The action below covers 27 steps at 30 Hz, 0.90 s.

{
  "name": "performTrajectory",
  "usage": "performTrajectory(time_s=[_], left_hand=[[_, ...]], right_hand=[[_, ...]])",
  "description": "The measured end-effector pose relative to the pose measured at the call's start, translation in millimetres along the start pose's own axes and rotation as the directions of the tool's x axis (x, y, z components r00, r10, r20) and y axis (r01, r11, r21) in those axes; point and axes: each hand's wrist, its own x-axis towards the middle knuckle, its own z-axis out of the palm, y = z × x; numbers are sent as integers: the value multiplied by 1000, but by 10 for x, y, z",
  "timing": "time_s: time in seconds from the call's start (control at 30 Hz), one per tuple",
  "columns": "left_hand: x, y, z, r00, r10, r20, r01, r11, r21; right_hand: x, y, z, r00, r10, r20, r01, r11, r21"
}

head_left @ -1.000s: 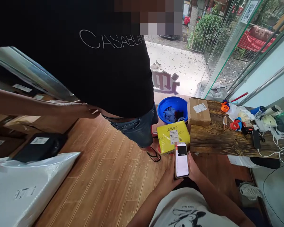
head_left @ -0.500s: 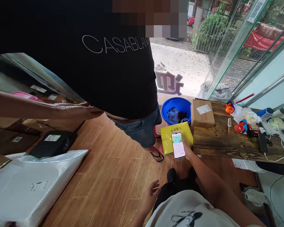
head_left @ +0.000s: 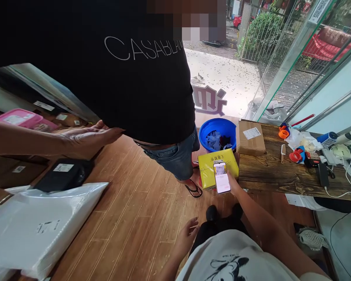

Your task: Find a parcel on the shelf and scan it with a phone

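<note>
My right hand (head_left: 231,182) is closed around a smartphone (head_left: 222,183), held upright with its lit screen toward me. A camera-like picture fills the upper part of the screen, above a pale panel. Behind the phone is a yellow package (head_left: 206,171) with dark printed characters, partly hidden by the phone and my hand. My left hand (head_left: 188,231) hangs by my thigh over the floor, fingers loosely curled and apart, holding nothing.
A person in a black shirt (head_left: 146,93) stands at my left front, one hand (head_left: 90,136) at the shirt's hem. A blue tub (head_left: 203,134), a wooden table (head_left: 269,177) with a cardboard box (head_left: 250,146), a knife (head_left: 282,154) and tape dispensers, and a white parcel (head_left: 20,234) surround me.
The phone has shifted slightly right, and its upper screen picture looks different. The other person's hand has moved a little left; more of a pink container shows behind that arm.
</note>
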Motion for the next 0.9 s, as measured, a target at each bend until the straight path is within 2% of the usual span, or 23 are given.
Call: performTrajectory(time_s=[0.17, 0.27, 0.4, 0.5, 0.67, 0.8, 0.9], left_hand=[[52, 349, 99, 998, 62, -15, -62, 996, -62], [202, 758, 280, 993, 116, -27, -119, 979, -164], [361, 1399, 507, 989, 147, 31, -118, 884, -452], [362, 1702, 607, 984, 172, 50, -129, 874, -468], [290, 1856, 719, 972, 205, 114, -134, 885, -446], [287, 1916, 807, 975, 170, 141, -95, 898, -430], [288, 1878, 822, 981, 107, 159, -29, 904, -427]], right_hand=[[-230, -26, 91, 1000, 30, -7, -30, 999, 39], [-544, 27, 198, 999, 29, -19, -28, 999, 31], [-1005, 50, 293, 999, -41, -24, 41, 999, -1], [-1236, -13, 298, 991, -117, -68, 116, 993, -12], [-1382, -111, 236, 972, -197, -130, 199, 980, 0], [-1375, -56, 120, 970, -193, -145, 197, 980, 11], [-1312, 44, -15, 968, -203, -150, 197, 979, -53]])
